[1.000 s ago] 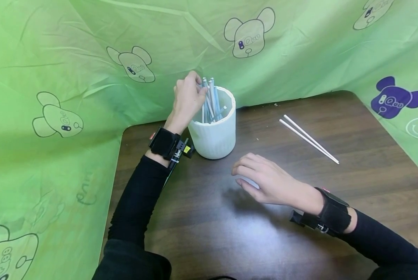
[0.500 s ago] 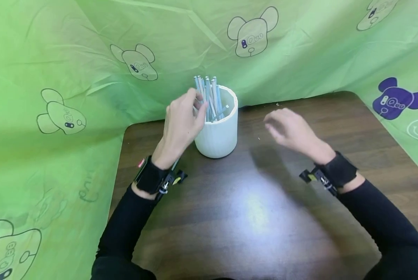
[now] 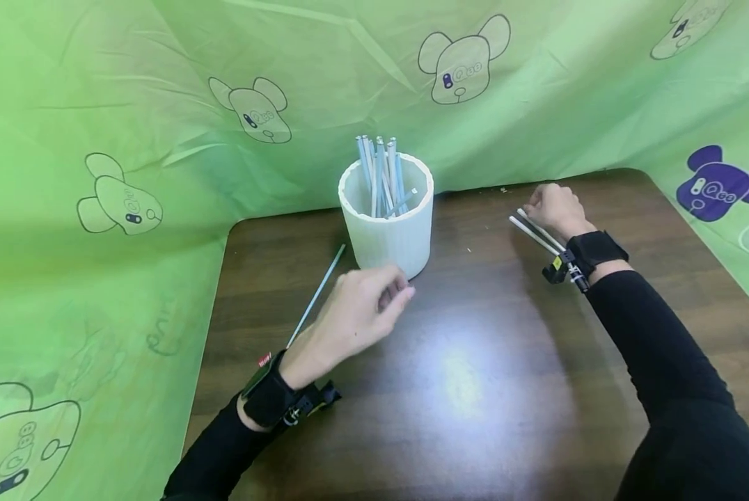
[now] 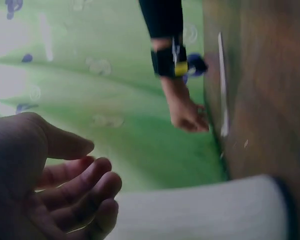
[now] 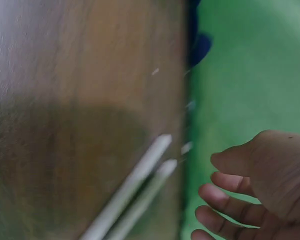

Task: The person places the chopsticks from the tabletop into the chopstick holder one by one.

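Note:
My left hand [image 3: 358, 316] hovers in front of a white ribbed cup [image 3: 387, 243], its fingers loosely bent. In the left wrist view nothing sits between that thumb and the fingertips [image 4: 107, 182]. Several thin light-blue and white sticks [image 3: 377, 174] stand in the cup, and one leans low across its inside. My right hand [image 3: 556, 209] is over the far ends of two white sticks [image 3: 531, 233] that lie side by side on the table. The right wrist view shows its loosely curved fingers apart from the white sticks [image 5: 135, 190], holding nothing.
A single light-blue stick [image 3: 318, 292] lies on the wooden table [image 3: 475, 431] left of the cup, partly hidden by my left wrist. Green sheeting [image 3: 324, 90] with printed animal heads rises behind the table and along its sides. Small white specks lie near the back edge.
My left hand has left the sticks in the cup and come down toward me, uncovering the blue stick on the table. My right hand has moved away to the two white sticks.

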The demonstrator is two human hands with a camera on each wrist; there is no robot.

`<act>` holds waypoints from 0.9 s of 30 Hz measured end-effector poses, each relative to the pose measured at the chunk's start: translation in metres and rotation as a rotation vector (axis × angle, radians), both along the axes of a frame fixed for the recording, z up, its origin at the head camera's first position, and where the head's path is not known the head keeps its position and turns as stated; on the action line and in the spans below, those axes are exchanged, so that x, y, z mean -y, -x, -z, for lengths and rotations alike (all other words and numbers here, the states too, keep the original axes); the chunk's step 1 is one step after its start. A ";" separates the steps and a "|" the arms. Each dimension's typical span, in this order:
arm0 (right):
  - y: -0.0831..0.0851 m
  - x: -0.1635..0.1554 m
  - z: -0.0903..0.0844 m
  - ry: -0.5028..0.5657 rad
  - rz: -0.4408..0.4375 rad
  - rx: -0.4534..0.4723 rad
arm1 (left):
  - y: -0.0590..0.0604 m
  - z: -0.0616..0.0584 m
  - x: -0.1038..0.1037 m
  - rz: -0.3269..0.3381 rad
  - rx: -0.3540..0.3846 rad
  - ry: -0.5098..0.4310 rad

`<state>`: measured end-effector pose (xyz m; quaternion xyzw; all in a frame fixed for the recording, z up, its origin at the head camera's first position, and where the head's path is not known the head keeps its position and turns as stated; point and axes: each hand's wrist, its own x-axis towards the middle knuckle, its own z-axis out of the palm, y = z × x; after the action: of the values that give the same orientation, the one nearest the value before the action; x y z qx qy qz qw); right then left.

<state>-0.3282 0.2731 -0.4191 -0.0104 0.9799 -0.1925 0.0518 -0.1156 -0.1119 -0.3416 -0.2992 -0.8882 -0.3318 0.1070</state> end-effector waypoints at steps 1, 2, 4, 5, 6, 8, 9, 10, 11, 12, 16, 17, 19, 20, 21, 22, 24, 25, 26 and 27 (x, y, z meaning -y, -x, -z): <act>0.002 -0.004 0.005 -0.004 0.013 0.021 | -0.004 0.003 -0.002 0.022 0.018 0.004; 0.004 -0.007 0.010 -0.004 0.021 0.038 | -0.008 0.005 -0.003 0.039 0.034 0.007; 0.007 -0.012 0.018 -0.002 0.025 0.046 | -0.014 0.008 -0.005 0.068 0.057 0.005; 0.008 -0.014 0.021 -0.001 0.023 0.049 | -0.017 0.008 -0.005 0.078 0.064 0.002; 0.009 -0.015 0.023 0.001 0.023 0.056 | -0.019 0.009 -0.006 0.091 0.076 -0.006; 0.011 -0.018 0.027 0.007 0.020 0.063 | -0.023 0.008 -0.006 0.114 0.100 -0.026; 0.012 -0.018 0.028 0.014 0.021 0.064 | -0.024 0.008 -0.007 0.123 0.107 -0.030; 0.012 -0.018 0.029 0.022 0.023 0.068 | -0.026 0.008 -0.007 0.132 0.114 -0.035; 0.013 -0.018 0.030 0.032 0.027 0.071 | -0.028 0.008 -0.007 0.143 0.123 -0.037; 0.014 -0.019 0.032 0.043 0.030 0.071 | -0.029 0.008 -0.008 0.153 0.132 -0.039; 0.014 -0.020 0.038 0.087 0.037 0.048 | -0.032 0.009 -0.009 0.175 0.138 -0.030; 0.013 -0.020 0.039 0.090 0.034 0.039 | -0.032 0.009 -0.010 0.177 0.137 -0.026; 0.013 -0.021 0.040 0.090 0.028 0.027 | -0.033 0.010 -0.010 0.177 0.134 -0.021; 0.013 -0.022 0.040 0.085 0.023 0.020 | -0.033 0.010 -0.010 0.175 0.132 -0.018; 0.013 -0.022 0.040 0.078 0.020 0.016 | -0.033 0.010 -0.010 0.172 0.130 -0.013; 0.014 -0.022 0.038 0.073 0.018 0.014 | -0.034 0.010 -0.009 0.169 0.129 -0.009; 0.015 -0.021 0.034 0.070 0.017 0.006 | -0.034 0.011 -0.009 0.162 0.131 -0.003; 0.015 -0.022 0.031 0.069 0.015 -0.009 | -0.035 0.012 -0.009 0.162 0.132 0.000; 0.014 -0.022 0.026 0.066 0.015 -0.020 | -0.035 0.012 -0.009 0.162 0.135 0.002; 0.014 -0.021 0.019 0.067 0.017 -0.038 | -0.035 0.012 -0.009 0.162 0.140 0.005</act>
<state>-0.3419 0.2943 -0.4386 -0.0077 0.9738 -0.2252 0.0312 -0.0803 -0.1028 -0.3538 -0.3461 -0.8673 -0.3574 0.0169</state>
